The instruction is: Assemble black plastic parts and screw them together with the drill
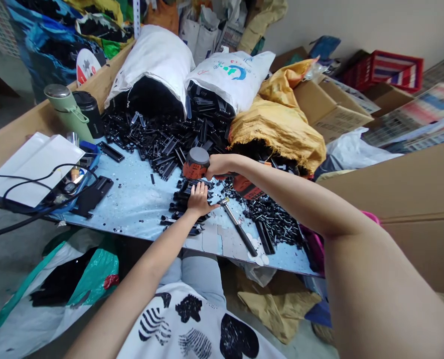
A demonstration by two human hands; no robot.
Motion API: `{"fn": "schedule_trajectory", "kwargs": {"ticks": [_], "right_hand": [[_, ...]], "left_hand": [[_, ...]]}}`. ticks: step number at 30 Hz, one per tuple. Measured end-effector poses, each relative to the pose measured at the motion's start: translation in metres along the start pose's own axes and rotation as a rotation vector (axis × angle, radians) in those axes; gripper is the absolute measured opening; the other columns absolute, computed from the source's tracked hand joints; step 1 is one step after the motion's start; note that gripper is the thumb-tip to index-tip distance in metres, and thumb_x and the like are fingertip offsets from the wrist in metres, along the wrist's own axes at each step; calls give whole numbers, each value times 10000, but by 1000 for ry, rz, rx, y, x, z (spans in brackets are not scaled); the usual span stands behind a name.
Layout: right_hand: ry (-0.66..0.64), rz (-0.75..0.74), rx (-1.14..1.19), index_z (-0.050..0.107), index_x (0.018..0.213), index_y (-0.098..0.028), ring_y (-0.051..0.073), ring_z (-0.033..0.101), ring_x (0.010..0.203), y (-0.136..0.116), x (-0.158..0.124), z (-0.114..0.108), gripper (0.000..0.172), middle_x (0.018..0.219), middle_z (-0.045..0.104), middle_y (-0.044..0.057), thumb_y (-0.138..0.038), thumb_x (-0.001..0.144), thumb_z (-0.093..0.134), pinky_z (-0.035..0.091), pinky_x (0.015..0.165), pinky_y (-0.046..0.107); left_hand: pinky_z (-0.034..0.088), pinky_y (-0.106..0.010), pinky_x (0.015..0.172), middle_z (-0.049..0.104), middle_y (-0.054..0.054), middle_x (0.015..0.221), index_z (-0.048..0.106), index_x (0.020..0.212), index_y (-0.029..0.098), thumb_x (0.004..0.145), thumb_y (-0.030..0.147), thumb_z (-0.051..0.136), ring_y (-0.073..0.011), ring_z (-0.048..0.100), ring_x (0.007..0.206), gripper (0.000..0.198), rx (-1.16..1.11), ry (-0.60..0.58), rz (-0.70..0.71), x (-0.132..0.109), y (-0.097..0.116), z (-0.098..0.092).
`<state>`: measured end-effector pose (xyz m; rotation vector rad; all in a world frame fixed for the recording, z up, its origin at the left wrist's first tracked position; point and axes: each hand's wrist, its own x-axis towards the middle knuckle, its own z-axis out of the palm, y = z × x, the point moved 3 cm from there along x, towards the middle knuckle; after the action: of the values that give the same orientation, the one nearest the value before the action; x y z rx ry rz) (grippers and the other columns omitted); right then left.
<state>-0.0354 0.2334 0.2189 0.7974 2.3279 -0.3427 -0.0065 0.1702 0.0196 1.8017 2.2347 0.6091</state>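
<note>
Along the worktop's (pixel 132 199) near edge lies a row of black parts (pixel 177 206), the left hand (pixel 198 199) open and palm-down on its far end, thumb out. Just beyond, the right hand (pixel 219 166), arm stretched across, wraps its grip around a drill (pixel 195 170); fastening seems underway, calling next for steady alignment.

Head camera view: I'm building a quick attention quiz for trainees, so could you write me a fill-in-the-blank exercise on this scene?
1. The red and grey power tool is gripped by the person's ____ hand.
2. The left hand is spread over a row of parts that are ____ in colour.
3. The tool lying on the table just right of that hand is a ____.
4. Directly left of the yellow sack lie two open sacks coloured ____.

Missing words: right; black; hammer; white.
</note>
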Motion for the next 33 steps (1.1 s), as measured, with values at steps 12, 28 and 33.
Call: {"fn": "schedule_trajectory", "kwargs": {"ticks": [12, 28, 33], "right_hand": [[70, -51, -75, 681, 712, -119, 189, 585, 601, -11, -26, 27, 193, 570, 599, 48, -268, 590, 665, 418, 517, 258], [60, -104, -282, 702, 823, -121, 205, 614, 686, -47, -66, 50, 285, 735, 662, 93, -303, 620, 616, 393, 543, 248], [-60, -109, -250, 707, 862, -122, 192, 617, 668, -62, -62, 62, 289, 757, 676, 81, -266, 623, 632, 403, 557, 246]], "left_hand": [[66, -469, 1156, 149, -176, 1528, 242, 1429, 45, 757, 791, 219, -303, 59, 1421, 1005, -7, -106, -37, -67, 12, -14], [169, -498, 1114, 318, -155, 1475, 331, 1400, 104, 798, 760, 210, -311, 251, 1363, 899, 30, 20, 51, -91, 10, -14], [299, -474, 1037, 478, -171, 1348, 396, 1357, 121, 781, 775, 242, -330, 423, 1234, 885, -3, 36, 28, -95, 11, -17]]}}
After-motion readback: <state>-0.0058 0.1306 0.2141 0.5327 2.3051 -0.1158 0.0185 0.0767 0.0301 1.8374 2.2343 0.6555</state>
